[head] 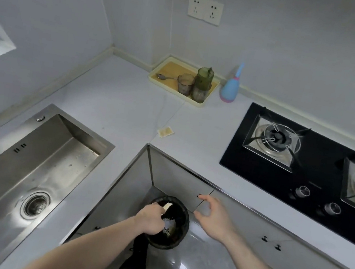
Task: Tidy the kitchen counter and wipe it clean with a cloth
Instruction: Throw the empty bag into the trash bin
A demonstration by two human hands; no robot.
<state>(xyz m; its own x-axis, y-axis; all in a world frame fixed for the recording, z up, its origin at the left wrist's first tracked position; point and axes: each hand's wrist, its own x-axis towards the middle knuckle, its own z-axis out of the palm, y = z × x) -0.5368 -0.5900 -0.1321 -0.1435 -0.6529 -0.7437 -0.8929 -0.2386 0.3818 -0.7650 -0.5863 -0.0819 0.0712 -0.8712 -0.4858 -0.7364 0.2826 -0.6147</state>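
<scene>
A steel sink (34,165) sits left. A black gas hob (306,164) sits right. A double wall socket (204,10) is mounted above.

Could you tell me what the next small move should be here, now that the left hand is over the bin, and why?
Probably let go of the white scrap so it drops into the black bin: the left hand holds it right over the opening, while the right hand hovers open beside it. After that, the small yellowish scrap lying on the counter looks like the next thing to clear.

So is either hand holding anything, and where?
The left hand pinches a pale scrap by one end over the bin. The right hand holds nothing.
</scene>
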